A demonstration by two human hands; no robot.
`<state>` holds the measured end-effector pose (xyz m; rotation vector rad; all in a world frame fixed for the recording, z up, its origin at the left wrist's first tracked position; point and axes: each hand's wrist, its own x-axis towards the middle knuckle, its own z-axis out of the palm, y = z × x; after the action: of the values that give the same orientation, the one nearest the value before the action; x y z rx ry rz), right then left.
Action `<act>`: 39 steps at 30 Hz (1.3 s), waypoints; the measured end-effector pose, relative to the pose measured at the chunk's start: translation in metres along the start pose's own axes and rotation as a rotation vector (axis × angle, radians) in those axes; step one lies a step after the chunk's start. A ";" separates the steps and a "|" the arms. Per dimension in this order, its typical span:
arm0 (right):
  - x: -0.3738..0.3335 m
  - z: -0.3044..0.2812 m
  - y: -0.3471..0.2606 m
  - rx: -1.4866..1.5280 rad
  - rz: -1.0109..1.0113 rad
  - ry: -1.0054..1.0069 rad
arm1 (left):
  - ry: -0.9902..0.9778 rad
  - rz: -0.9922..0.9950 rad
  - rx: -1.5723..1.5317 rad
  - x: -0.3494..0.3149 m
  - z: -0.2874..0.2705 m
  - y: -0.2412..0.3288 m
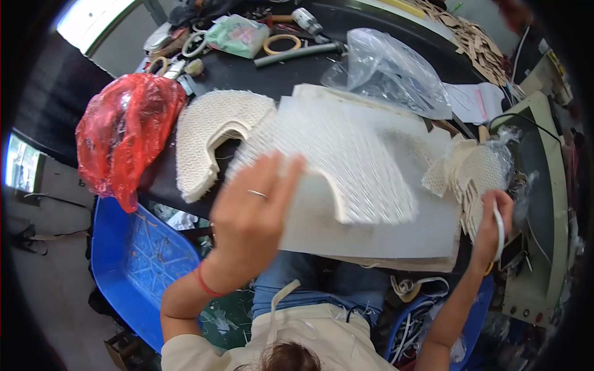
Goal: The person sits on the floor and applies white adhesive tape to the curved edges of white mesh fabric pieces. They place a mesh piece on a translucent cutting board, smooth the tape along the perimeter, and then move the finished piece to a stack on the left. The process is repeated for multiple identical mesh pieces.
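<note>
A white woven U-shaped sheet (337, 164), smeared by motion, is above a pale flat board (383, 238). My left hand (253, 207) closes on its left arm, thumb hidden; a ring and a red wrist cord show. To the left lies a thick stack of similar U-shaped pieces (204, 127). At the board's right edge my right hand (495, 213), a white bangle at its wrist, has its fingers curled beside a fanned pile of smaller cream woven pieces (464, 164). What those fingers hold, if anything, is hidden.
A red plastic bag (127, 133) bulges beside the stack. Behind the board are a clear plastic bag (396, 71), a grey rod (297, 54) and a tape roll (281, 44). Below left is a blue bin (148, 247); a pale machine cabinet (529, 247) stands at right.
</note>
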<state>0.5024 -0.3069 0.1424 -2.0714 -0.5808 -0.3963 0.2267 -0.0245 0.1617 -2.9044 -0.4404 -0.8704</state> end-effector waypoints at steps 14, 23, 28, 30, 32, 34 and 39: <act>-0.069 0.055 -0.107 0.255 0.153 -0.993 | -0.445 0.222 -0.601 -0.037 0.035 0.057; -0.073 0.061 -0.102 0.138 0.099 -0.982 | -0.504 0.327 -0.483 -0.041 0.041 0.059; -0.048 0.036 -0.101 0.045 0.235 -1.034 | -0.524 0.309 -0.432 -0.042 0.037 0.058; -0.041 0.028 -0.087 0.107 0.249 -1.002 | -0.510 0.306 -0.462 -0.040 0.038 0.061; -0.037 0.025 -0.086 0.049 0.214 -1.034 | -0.512 0.313 -0.444 -0.039 0.038 0.060; -0.040 0.028 -0.086 0.028 0.213 -0.987 | -0.502 0.312 -0.429 -0.039 0.039 0.060; -0.060 0.035 -0.078 -0.128 -0.059 -0.832 | -0.479 0.305 -0.417 -0.042 0.041 0.062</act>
<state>0.4116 -0.2559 0.1487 -2.3062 -1.1191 0.4460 0.2331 -0.0879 0.1053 -3.4254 0.1928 -0.2360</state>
